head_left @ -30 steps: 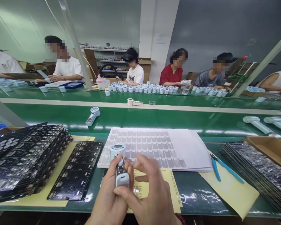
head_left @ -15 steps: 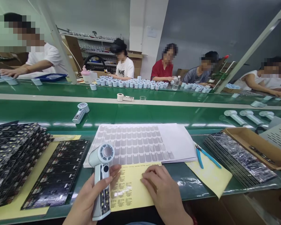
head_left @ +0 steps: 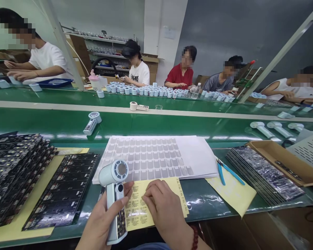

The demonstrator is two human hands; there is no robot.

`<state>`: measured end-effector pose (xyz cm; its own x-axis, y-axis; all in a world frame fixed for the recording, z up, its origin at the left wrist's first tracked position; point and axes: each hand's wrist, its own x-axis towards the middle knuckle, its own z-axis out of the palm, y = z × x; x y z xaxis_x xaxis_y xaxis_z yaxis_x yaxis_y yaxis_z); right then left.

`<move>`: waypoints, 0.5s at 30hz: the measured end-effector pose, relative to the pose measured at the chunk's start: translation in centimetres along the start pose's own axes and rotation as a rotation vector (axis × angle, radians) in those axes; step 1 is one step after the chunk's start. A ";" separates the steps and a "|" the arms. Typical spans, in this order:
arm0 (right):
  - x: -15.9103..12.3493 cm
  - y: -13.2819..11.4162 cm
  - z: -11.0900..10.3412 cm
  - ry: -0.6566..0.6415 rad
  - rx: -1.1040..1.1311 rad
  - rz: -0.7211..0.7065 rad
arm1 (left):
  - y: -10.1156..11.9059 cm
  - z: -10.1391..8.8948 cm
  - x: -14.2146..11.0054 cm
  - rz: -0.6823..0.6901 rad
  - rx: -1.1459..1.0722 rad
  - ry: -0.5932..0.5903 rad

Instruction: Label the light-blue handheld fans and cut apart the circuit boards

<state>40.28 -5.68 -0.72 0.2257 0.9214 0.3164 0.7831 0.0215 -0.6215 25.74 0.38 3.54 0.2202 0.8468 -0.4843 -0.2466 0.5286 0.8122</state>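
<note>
My left hand [head_left: 100,217] is closed around a pale blue handheld fan [head_left: 116,201]. The fan stands head up, and its handle is open along one side with a circuit board inside. Behind the handle, the fingertips of that hand reach the edge of a yellow sheet of printed labels [head_left: 138,208]. My right hand [head_left: 165,211] rests over this sheet, thumb and fingers pinched together; what sits between them, if anything, is too small to make out. Another yellow sheet edge with print shows under the right side of the first.
Circuit board panels [head_left: 62,189] are stacked at left, more [head_left: 266,177] at right by a cardboard box [head_left: 284,163]. White paper with grey stickers [head_left: 156,158] lies ahead. Blue-handled cutters [head_left: 221,173] rest on yellow paper. Across the green line, several co-workers sit behind pale blue cups [head_left: 146,92].
My right hand has moved left across the label sheet, toward the fan. A second sheet edge now shows at its right. My left hand keeps the fan, shifted slightly right.
</note>
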 end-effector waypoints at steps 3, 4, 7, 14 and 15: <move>0.0 0.4 -0.4 -0.024 0.193 0.030 | 0.0 0.0 0.0 -0.013 -0.004 0.004; 0.0 0.3 -0.9 -0.041 0.313 0.069 | 0.0 0.1 0.0 -0.025 -0.009 0.006; 0.3 -0.4 -2.7 -0.082 0.599 0.201 | 0.3 0.2 -0.1 -0.055 -0.011 0.008; 2.0 -3.6 -5.1 -0.187 0.808 0.189 | 1.3 1.2 0.3 -0.040 -0.025 -0.002; 2.3 -3.9 -5.2 -0.212 0.798 0.177 | 1.4 1.4 0.5 -0.022 -0.045 0.014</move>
<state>40.76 -5.64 6.10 0.1303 0.9887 0.0746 0.0837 0.0640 -0.9944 26.85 1.47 4.86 0.2127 0.8356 -0.5065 -0.2846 0.5489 0.7860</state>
